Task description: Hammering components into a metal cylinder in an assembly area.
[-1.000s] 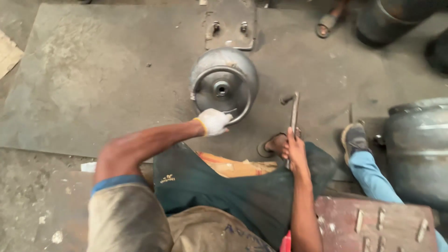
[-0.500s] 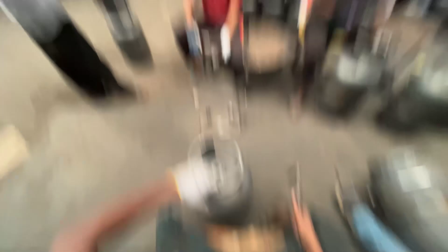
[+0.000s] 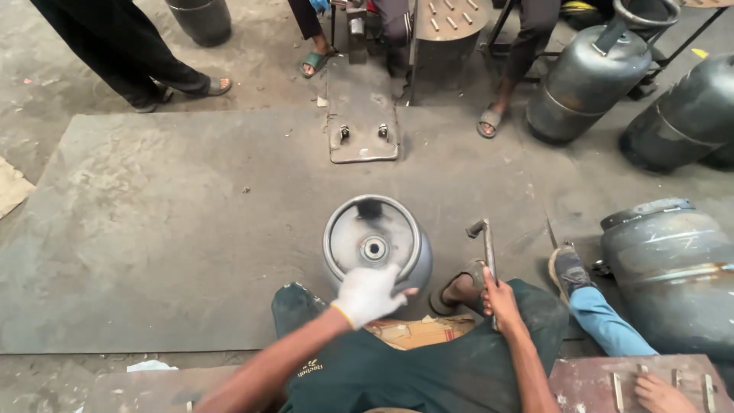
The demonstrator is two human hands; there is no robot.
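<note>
Head view, gloved left hand (image 3: pixel 368 294) spread on gas cylinder (image 3: pixel 375 243), right hand (image 3: pixel 498 300) gripping metal rod (image 3: pixel 487 248)

Flattened brown cardboard piece (image 3: pixel 413 333) on floor between person's knees, below grey cylinder. Tan cardboard sheet (image 3: pixel 11 187) at left edge. No screens, signs.

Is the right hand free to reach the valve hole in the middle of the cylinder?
Probably not as things stand: the right hand is closed on a metal rod beside the cylinder. The valve hole itself lies uncovered, with the gloved left hand only on the near rim.
</note>
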